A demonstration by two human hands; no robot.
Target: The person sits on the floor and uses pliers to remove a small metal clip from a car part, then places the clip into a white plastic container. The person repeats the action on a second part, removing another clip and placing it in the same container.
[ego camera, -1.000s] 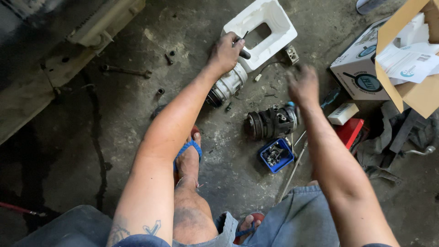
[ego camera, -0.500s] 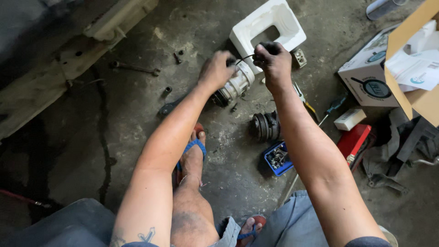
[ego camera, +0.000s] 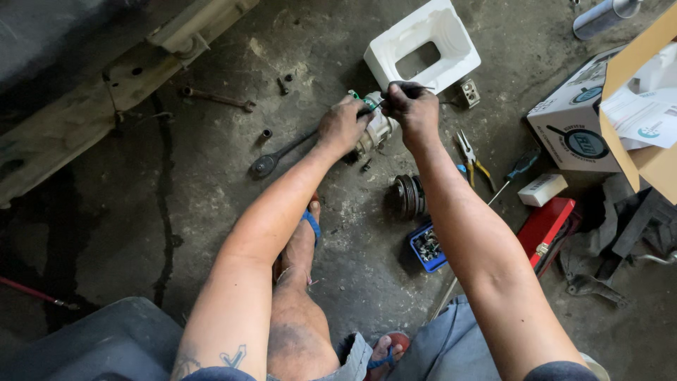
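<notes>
Both hands (ego camera: 343, 125) now masking metal part (ego camera: 377, 130)

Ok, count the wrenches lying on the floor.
2. One wrench lies near the metal beam, upper left; a ratchet wrench lies just below the left hand. Others may be hidden under the arms or clutter at right.
</notes>
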